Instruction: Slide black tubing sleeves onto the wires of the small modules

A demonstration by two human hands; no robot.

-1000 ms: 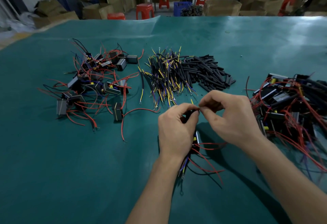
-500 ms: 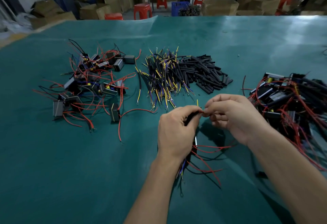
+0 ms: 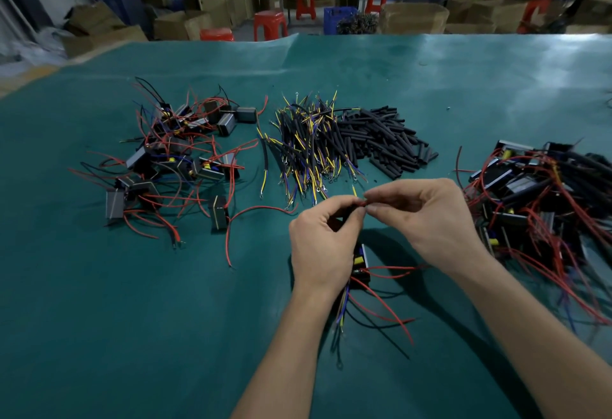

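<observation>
Hands closer together vs a sec ago, meeting above mat point(image 3: 99, 335) centre. Left hand point(image 3: 323, 246) curled round module point(image 3: 361, 268), thumb + forefinger pinching a red wire end point(image 3: 362, 202) up top; module body hangs under palm, red, black, blue/yellow leads trailing toward viewer. Right hand point(image 3: 427, 216) now pinching right at that wire tip; a sec ago pinch sat higher w/ dark piece showing betw. fingers. Black sleeve itself not clearly visible now, prob. hidden in right fingers; can't tell. Yellow lead tip point(image 3: 354, 190) pokes up just behind pinch. Reads as threading stage: sleeve mouth meeting wire end, not yet slid down. Loose sleeve pile point(image 3: 387, 140) well apart, beyond hands; sleeved yellow/blue leads point(image 3: 311, 150) beside it. Unsleeved modules point(image 3: 178, 160) far left, more modules point(image 3: 543, 193) at right.
</observation>
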